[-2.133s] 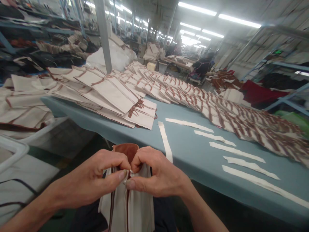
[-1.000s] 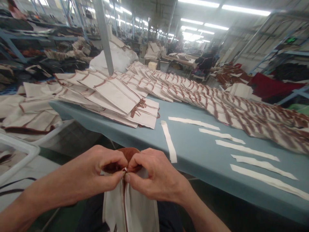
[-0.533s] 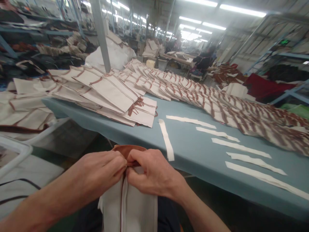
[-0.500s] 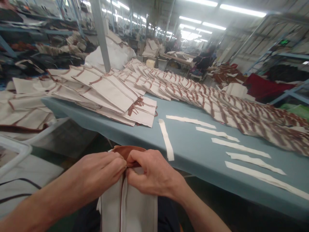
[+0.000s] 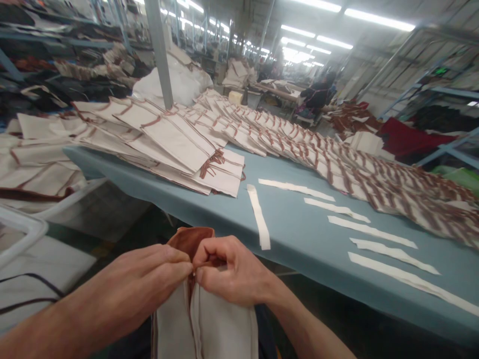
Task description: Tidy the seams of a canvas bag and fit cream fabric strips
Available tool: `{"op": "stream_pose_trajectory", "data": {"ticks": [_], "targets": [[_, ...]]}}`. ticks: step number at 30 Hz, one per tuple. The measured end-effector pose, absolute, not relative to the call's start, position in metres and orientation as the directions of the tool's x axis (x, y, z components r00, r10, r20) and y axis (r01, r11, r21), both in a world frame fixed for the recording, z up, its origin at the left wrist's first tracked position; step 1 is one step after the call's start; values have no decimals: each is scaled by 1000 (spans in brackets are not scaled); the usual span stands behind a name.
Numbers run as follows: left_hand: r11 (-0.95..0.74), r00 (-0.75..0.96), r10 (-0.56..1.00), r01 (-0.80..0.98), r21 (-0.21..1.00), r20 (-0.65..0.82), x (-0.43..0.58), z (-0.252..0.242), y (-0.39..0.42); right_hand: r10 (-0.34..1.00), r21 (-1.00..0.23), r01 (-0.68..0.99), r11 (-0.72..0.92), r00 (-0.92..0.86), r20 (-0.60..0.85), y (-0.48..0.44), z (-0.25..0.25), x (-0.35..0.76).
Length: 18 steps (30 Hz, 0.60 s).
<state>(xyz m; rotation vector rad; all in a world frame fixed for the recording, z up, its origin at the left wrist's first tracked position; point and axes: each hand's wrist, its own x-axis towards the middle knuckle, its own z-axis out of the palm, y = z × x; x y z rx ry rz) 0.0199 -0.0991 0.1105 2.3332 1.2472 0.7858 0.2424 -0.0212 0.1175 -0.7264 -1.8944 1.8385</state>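
A cream cloth bag (image 5: 220,329) with a brown lining at its mouth (image 5: 187,239) lies over my lap, below the table's near edge. My left hand (image 5: 145,284) and my right hand (image 5: 232,271) meet at the bag's top. Both are closed, fingertips pinched together on the brown-trimmed opening. What sits between the fingertips is too small to name. A brown seam runs down the bag's middle.
A blue-grey table (image 5: 299,234) holds several white fabric strips (image 5: 258,217), a stack of finished cream bags (image 5: 179,144) and a long overlapped row of them (image 5: 337,169). More bags fill a bin (image 5: 41,169) at left. A steel post (image 5: 159,52) rises behind. A person (image 5: 312,99) works far back.
My hands have stayed pinched on the bag's top, working it slightly. The brown lining now stands up more to the left, and the bag sits a little lower in view.
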Motion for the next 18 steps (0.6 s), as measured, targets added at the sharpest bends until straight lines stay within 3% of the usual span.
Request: {"op": "stream_pose_trajectory", "data": {"ticks": [3, 6, 11, 14, 18], "targets": [[-472, 344, 881, 667, 577, 323, 19, 109, -103, 655, -962, 113, 251, -751, 83, -27, 128, 245], [-408, 322, 913, 682, 607, 251, 18, 118, -99, 670, -891, 207, 405, -730, 134, -32, 138, 247], [-521, 528, 832, 640, 565, 168, 19, 129, -83, 657, -742, 327, 586, -727, 199, -35, 136, 249], [-594, 555, 797, 654, 468, 236, 21, 126, -78, 613, -652, 354, 671, -759, 219, -32, 131, 252], [-527, 532, 833, 682, 508, 150, 26, 129, -76, 574, -644, 328, 691, -791, 212, -26, 133, 256]]}}
